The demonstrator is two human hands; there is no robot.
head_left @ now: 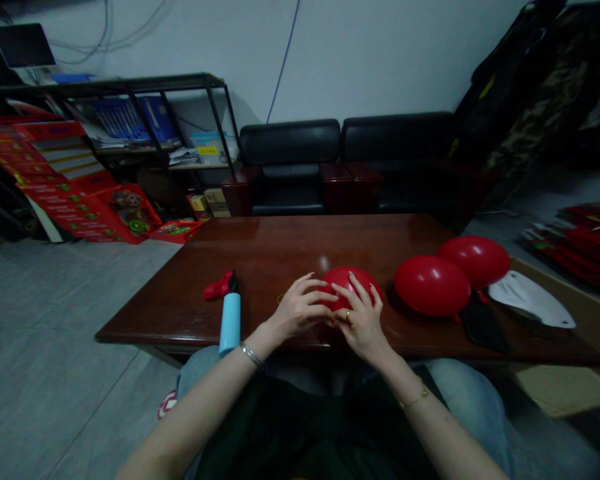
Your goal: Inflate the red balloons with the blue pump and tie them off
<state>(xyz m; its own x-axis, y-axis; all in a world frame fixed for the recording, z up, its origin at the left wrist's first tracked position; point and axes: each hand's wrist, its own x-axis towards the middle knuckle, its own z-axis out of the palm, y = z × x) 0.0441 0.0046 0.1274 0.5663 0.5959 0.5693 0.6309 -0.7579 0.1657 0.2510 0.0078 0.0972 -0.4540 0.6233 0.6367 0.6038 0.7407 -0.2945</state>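
Note:
A red inflated balloon (343, 275) is at the near edge of the brown table, between my two hands. My left hand (300, 308) curls its fingers over the balloon's left side. Around its right side and near end, my right hand (363, 323) is wrapped, a ring on one finger. The fingertips of both hands meet low on the balloon, where its neck is hidden. Left of my hands is a light-blue hand pump (230, 323) with a dark tip. A limp red piece (219, 287), perhaps uninflated balloons, lies beside that tip.
Two more inflated red balloons (433, 287) rest on the table's right side. Near them are a dark flat phone-like object (485, 325) and a white curved piece (530, 297). Black armchairs (290, 160) stand behind the table (280, 240); red boxes (80, 180) are stacked at left.

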